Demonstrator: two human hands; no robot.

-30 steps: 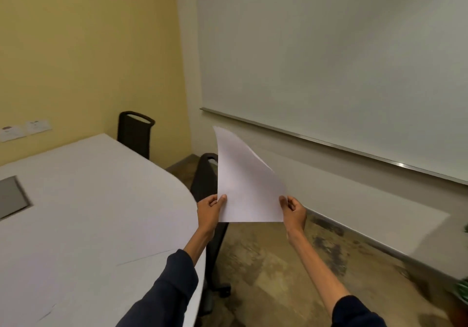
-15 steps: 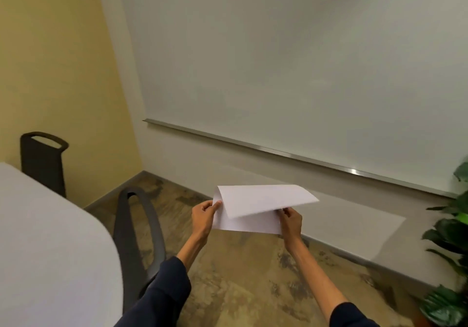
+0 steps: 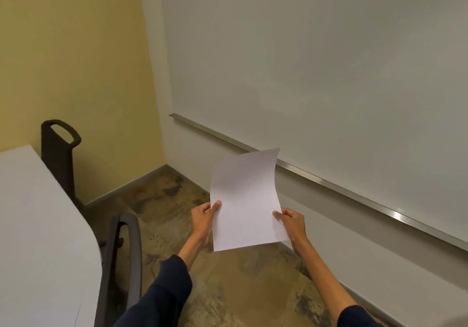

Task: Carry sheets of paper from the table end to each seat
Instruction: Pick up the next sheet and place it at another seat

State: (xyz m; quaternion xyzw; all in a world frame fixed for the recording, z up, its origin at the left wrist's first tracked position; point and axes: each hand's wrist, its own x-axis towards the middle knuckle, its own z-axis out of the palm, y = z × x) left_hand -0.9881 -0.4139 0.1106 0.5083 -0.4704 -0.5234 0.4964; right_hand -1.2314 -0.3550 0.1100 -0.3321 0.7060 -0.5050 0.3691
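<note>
Head view: the left hand [image 3: 204,217] and right hand [image 3: 291,222] each pinch a side edge of one sheet of paper [image 3: 247,200], holding it upright in the air above the floor [image 3: 228,288]. Left of them stands a chair [image 3: 124,263] against the white table [image 3: 38,238]; beyond hangs a whiteboard [image 3: 316,73].

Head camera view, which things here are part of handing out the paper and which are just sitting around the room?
Part of the job:
sheet of paper, held up by the left hand and right hand
white table
near chair
far chair

Just there:
whiteboard with its metal tray
yellow wall
patterned floor
</note>
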